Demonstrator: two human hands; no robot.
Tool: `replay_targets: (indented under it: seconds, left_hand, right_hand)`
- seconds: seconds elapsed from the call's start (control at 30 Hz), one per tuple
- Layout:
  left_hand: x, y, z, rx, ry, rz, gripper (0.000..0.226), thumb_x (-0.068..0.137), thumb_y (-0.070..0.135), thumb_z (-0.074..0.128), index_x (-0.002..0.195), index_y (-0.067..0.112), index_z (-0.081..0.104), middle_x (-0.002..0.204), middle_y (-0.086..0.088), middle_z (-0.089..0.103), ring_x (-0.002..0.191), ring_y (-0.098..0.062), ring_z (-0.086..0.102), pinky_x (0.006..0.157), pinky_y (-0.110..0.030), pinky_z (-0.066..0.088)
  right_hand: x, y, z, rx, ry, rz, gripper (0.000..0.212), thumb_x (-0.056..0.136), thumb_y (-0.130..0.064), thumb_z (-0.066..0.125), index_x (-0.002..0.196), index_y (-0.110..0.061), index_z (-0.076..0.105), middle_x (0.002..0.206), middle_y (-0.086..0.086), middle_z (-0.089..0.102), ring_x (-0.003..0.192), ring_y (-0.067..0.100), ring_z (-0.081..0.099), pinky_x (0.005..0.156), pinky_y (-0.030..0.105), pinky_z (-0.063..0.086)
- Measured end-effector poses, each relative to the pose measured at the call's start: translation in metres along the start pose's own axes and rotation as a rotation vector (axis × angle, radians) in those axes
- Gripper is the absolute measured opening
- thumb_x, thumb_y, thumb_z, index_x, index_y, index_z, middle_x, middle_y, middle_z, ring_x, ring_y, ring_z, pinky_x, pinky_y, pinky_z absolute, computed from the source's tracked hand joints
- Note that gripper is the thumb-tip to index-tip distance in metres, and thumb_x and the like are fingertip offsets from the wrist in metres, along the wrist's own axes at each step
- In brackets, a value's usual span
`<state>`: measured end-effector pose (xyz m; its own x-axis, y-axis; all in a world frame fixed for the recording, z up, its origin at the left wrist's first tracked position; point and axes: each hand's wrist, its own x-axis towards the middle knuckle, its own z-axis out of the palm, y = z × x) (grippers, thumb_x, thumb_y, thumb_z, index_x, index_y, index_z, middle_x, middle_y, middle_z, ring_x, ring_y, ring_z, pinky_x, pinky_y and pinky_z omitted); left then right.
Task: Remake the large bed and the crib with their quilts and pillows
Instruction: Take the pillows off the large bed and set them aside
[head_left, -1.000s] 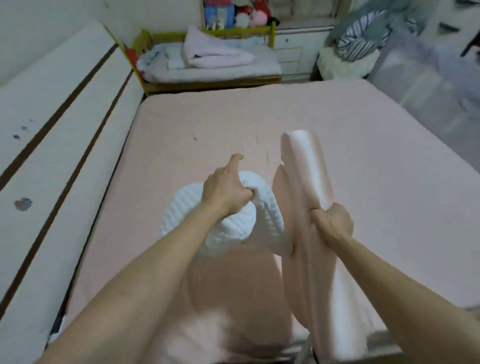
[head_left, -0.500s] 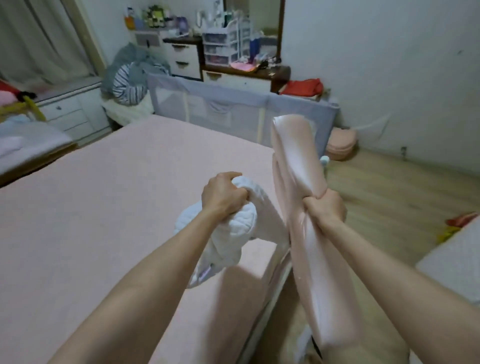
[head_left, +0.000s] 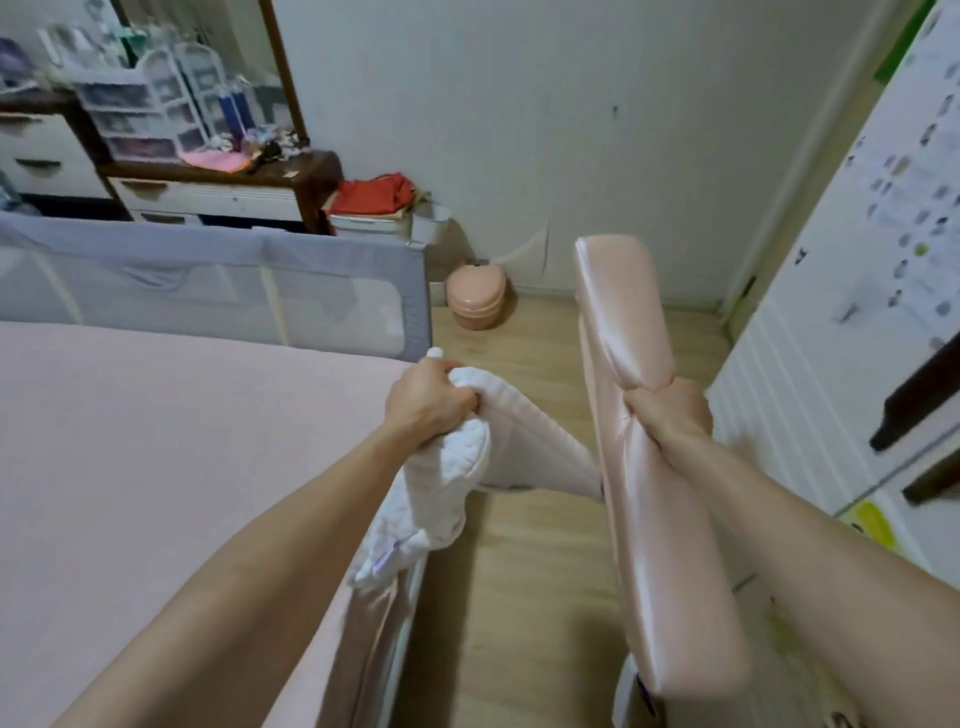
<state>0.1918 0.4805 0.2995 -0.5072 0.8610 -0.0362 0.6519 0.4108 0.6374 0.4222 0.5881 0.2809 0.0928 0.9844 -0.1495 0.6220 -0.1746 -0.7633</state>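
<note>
The large bed (head_left: 156, 441) at left shows only its pink sheet, so most work seems left: left hand (head_left: 426, 402) grips a white quilted pillow (head_left: 447, 488), right hand (head_left: 670, 415) grips a pink satin pillow (head_left: 654, 519), both held over the floor.

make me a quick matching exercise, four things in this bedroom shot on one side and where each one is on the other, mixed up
Things:
1. white quilted pad
2. pink satin pillow
3. grey mesh bed rail
4. round pink container

Places:
A. on the wood floor by the wall
B. gripped by the right hand
C. along the far edge of the bed
D. gripped by the left hand

Pairs: 1-D, 2-B, 3-C, 4-A
</note>
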Motion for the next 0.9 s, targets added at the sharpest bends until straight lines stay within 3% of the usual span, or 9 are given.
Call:
replay_targets:
  seconds: [0.2, 0.33, 0.4, 0.5, 0.6, 0.7, 0.77, 0.9]
  left_hand:
    - [0.125, 0.051, 0.039, -0.054, -0.050, 0.003, 0.037, 0.058, 0.032, 0.057, 0.090, 0.024, 0.072, 0.086, -0.001, 0.071, 0.087, -0.025, 0.063, 0.079, -0.035, 0.054]
    - [0.218, 0.071, 0.060, -0.080, -0.080, 0.004, 0.009, 0.070, 0.021, 0.061, 0.075, 0.017, 0.067, 0.076, -0.003, 0.066, 0.082, -0.026, 0.059, 0.070, -0.031, 0.047]
    - [0.269, 0.080, 0.066, -0.087, -0.106, 0.002, 0.010, 0.072, 0.018, 0.059, 0.063, 0.018, 0.057, 0.065, 0.001, 0.058, 0.077, -0.027, 0.057, 0.065, -0.028, 0.041]
    - [0.340, 0.095, 0.064, -0.043, -0.154, 0.042, 0.002, 0.073, 0.018, 0.058, 0.072, 0.017, 0.060, 0.064, 0.003, 0.055, 0.077, -0.026, 0.057, 0.065, -0.028, 0.042]
    - [0.421, 0.111, 0.067, -0.032, -0.163, 0.074, 0.022, 0.071, 0.024, 0.060, 0.091, 0.017, 0.065, 0.075, 0.001, 0.061, 0.083, -0.025, 0.059, 0.074, -0.033, 0.051]
    - [0.486, 0.126, 0.078, 0.031, -0.157, 0.127, 0.025, 0.065, 0.035, 0.058, 0.077, 0.017, 0.070, 0.090, -0.006, 0.066, 0.080, -0.024, 0.061, 0.075, -0.038, 0.055]
    - [0.529, 0.139, 0.087, 0.066, -0.139, 0.172, 0.027, 0.060, 0.040, 0.055, 0.073, 0.021, 0.069, 0.101, -0.007, 0.063, 0.086, -0.023, 0.058, 0.072, -0.031, 0.050]
    - [0.630, 0.157, 0.107, 0.118, -0.117, 0.090, 0.039, 0.048, 0.047, 0.051, 0.079, 0.032, 0.068, 0.083, 0.002, 0.069, 0.088, -0.027, 0.062, 0.081, -0.033, 0.052]
  right_hand:
    - [0.108, -0.006, 0.002, 0.057, 0.034, 0.102, 0.065, 0.053, -0.037, 0.056, 0.112, -0.011, 0.063, 0.109, 0.011, 0.068, 0.099, 0.033, 0.064, 0.086, 0.041, 0.054]
    - [0.180, -0.027, 0.027, 0.065, 0.055, 0.118, 0.056, 0.056, -0.029, 0.060, 0.108, -0.010, 0.064, 0.100, 0.009, 0.067, 0.095, 0.032, 0.064, 0.083, 0.038, 0.054]
    - [0.222, -0.046, 0.042, 0.028, 0.052, 0.122, 0.049, 0.063, -0.025, 0.063, 0.109, -0.009, 0.063, 0.099, 0.010, 0.067, 0.095, 0.033, 0.064, 0.080, 0.035, 0.053]
    - [0.278, -0.081, 0.060, -0.002, 0.050, 0.110, 0.053, 0.054, -0.031, 0.057, 0.102, -0.010, 0.066, 0.095, 0.011, 0.069, 0.088, 0.031, 0.066, 0.077, 0.036, 0.055]
    - [0.342, -0.117, 0.074, -0.041, 0.072, 0.106, 0.054, 0.053, -0.032, 0.056, 0.101, -0.009, 0.067, 0.093, 0.012, 0.070, 0.087, 0.031, 0.067, 0.075, 0.035, 0.056]
    - [0.394, -0.147, 0.080, -0.065, 0.067, 0.090, 0.053, 0.053, -0.031, 0.055, 0.100, -0.010, 0.067, 0.095, 0.012, 0.070, 0.088, 0.031, 0.067, 0.073, 0.034, 0.053]
    - [0.435, -0.164, 0.085, -0.054, 0.066, 0.091, 0.055, 0.050, -0.030, 0.053, 0.099, -0.011, 0.067, 0.093, 0.010, 0.070, 0.087, 0.030, 0.067, 0.074, 0.033, 0.054]
    - [0.535, -0.203, 0.111, -0.023, 0.052, 0.080, 0.061, 0.049, -0.031, 0.054, 0.106, -0.011, 0.066, 0.099, 0.009, 0.070, 0.093, 0.030, 0.066, 0.081, 0.035, 0.055]
